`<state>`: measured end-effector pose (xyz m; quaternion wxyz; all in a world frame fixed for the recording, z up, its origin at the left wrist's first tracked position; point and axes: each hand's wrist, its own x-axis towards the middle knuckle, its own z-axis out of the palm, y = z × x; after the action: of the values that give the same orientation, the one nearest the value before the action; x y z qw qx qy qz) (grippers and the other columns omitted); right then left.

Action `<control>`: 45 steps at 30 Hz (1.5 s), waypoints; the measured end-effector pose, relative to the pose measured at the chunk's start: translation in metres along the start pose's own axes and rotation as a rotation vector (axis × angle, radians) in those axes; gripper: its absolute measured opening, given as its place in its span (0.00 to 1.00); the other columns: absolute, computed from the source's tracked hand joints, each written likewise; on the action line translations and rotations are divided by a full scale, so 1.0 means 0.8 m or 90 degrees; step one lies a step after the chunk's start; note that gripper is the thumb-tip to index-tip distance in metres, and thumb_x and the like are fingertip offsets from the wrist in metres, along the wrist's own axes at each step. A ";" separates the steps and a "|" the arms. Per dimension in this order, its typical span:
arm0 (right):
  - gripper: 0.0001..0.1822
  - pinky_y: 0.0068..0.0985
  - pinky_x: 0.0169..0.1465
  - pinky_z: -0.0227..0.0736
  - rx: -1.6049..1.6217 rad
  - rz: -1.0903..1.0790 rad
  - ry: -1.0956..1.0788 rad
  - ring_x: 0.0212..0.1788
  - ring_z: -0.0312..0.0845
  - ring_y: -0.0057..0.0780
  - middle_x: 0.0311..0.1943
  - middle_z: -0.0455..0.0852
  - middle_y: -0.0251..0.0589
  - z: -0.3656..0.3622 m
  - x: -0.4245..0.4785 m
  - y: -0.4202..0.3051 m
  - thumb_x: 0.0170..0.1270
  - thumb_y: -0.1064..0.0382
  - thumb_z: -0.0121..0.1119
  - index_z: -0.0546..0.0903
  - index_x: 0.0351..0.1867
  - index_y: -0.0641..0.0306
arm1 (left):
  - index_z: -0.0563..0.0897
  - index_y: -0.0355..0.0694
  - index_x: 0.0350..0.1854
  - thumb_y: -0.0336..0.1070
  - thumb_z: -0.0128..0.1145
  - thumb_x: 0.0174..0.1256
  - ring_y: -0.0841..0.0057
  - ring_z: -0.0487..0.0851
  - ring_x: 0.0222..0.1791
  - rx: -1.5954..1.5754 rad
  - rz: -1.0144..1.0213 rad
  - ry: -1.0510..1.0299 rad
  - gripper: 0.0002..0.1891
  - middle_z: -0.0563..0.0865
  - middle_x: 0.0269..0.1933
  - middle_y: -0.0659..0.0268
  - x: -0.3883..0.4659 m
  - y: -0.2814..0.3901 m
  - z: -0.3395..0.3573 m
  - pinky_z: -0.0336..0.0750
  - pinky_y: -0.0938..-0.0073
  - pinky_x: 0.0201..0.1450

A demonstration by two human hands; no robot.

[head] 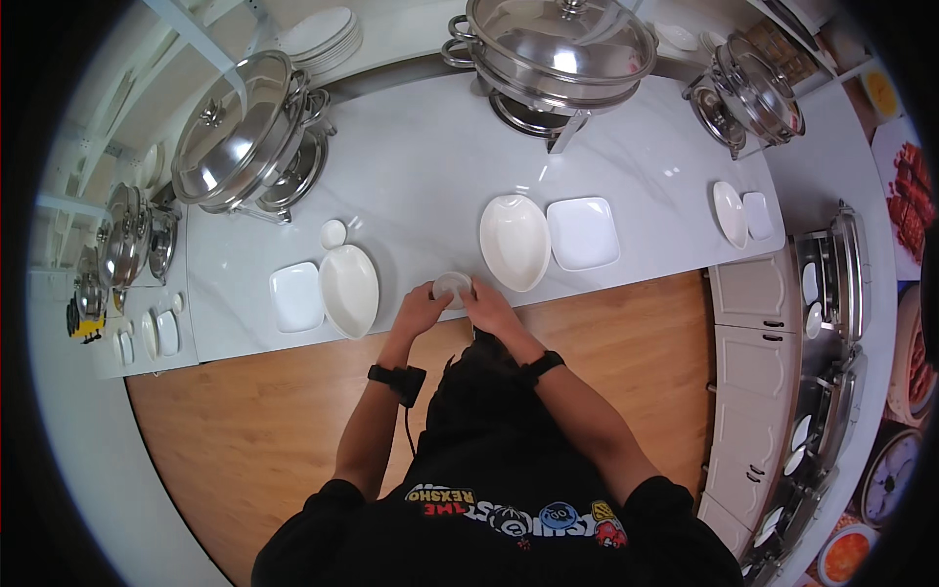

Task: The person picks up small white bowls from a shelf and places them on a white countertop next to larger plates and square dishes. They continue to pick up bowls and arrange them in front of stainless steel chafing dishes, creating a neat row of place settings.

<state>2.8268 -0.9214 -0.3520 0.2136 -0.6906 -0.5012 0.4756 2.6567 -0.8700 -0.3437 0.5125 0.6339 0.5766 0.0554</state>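
Observation:
Between my left hand (423, 309) and my right hand (490, 307) is a small round white dish (452, 287), held by both at the counter's front edge. My thumbs lie over its near part. To the right, an oval white dish (515, 242) sits beside a square white plate (584, 233). On the left, another oval dish (350, 292) stands between a square plate (296, 297) and a small round dish (333, 234). Whether the held dish rests on the counter cannot be told.
Steel chafing dishes stand along the back of the white counter (411, 169), one at the left (235, 139) and one at the centre (561, 59). A plate stack (319, 37) is behind. Cabinets (752, 367) stand to the right.

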 end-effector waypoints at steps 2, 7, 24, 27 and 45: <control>0.22 0.47 0.52 0.70 -0.026 0.009 -0.023 0.49 0.77 0.62 0.42 0.82 0.64 -0.006 -0.003 -0.010 0.73 0.50 0.48 0.74 0.48 0.71 | 0.82 0.33 0.53 0.49 0.60 0.63 0.62 0.86 0.35 0.002 0.022 0.011 0.24 0.88 0.37 0.54 -0.004 -0.006 0.001 0.78 0.65 0.42; 0.22 0.51 0.48 0.74 -0.154 -0.004 -0.018 0.43 0.80 0.61 0.36 0.85 0.60 -0.014 -0.013 -0.021 0.71 0.48 0.49 0.74 0.46 0.69 | 0.78 0.36 0.58 0.44 0.62 0.62 0.56 0.87 0.39 -0.041 0.057 0.077 0.25 0.88 0.41 0.52 -0.020 -0.011 0.010 0.80 0.59 0.44; 0.19 0.49 0.45 0.76 -0.267 -0.038 0.009 0.38 0.82 0.60 0.31 0.85 0.57 -0.028 -0.007 -0.045 0.70 0.52 0.51 0.83 0.31 0.67 | 0.81 0.34 0.33 0.31 0.63 0.61 0.66 0.83 0.22 0.036 0.159 0.342 0.06 0.84 0.24 0.56 -0.022 0.017 0.004 0.75 0.69 0.29; 0.18 0.50 0.43 0.75 -0.219 -0.081 0.027 0.35 0.81 0.60 0.28 0.85 0.57 -0.041 -0.011 -0.051 0.69 0.53 0.52 0.82 0.30 0.66 | 0.82 0.33 0.35 0.30 0.63 0.61 0.71 0.82 0.22 -0.005 0.143 0.348 0.06 0.84 0.23 0.58 -0.028 0.022 -0.001 0.75 0.70 0.29; 0.17 0.34 0.27 0.68 0.083 -0.042 0.200 0.17 0.70 0.43 0.16 0.77 0.51 -0.276 0.015 0.076 0.65 0.58 0.62 0.78 0.24 0.71 | 0.84 0.36 0.48 0.36 0.65 0.59 0.63 0.85 0.30 0.133 0.288 0.143 0.16 0.86 0.36 0.57 0.079 0.258 0.104 0.79 0.66 0.36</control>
<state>3.0494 -0.8955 -0.3032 0.3491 -0.7244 -0.4519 0.3862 2.8722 -0.8297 -0.2683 0.3517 0.7859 0.4762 0.1789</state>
